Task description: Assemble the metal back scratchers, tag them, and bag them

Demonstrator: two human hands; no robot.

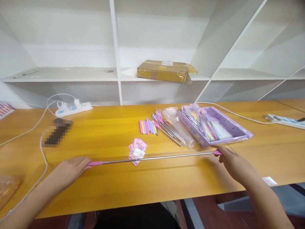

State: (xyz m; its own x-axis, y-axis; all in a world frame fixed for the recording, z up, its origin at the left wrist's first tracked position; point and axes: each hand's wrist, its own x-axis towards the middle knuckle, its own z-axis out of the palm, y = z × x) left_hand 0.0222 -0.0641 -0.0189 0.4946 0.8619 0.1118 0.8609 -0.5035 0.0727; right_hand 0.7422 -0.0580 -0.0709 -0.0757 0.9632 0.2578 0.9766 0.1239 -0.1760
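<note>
Rod of thin silver metal with a pink handle (161,157): stretched between both hands above the orange-brown wooden tabletop (165,181); drawn out long, handle fitted, so this one looks assembled.
Left hand (72,170): fingers closed round the pink handle, at the rod's near-left end.
Right hand (228,160): gripping the pink end piece (217,152) at the opposite end, its shape partly covered by fingers.
Small pink printed cards (140,144): overlapping on the tabletop, partly crossed by the rod in view; unattached.
Short pastel tube handles (148,126): loose in a row, apparently unfitted.
Silver rods with pink and blue claw heads (171,132): bundled beside those handles, seemingly unfinished.
Open lavender cardboard box (228,121): towards the right, holding wrapped pieces, perhaps finished ones.
</note>
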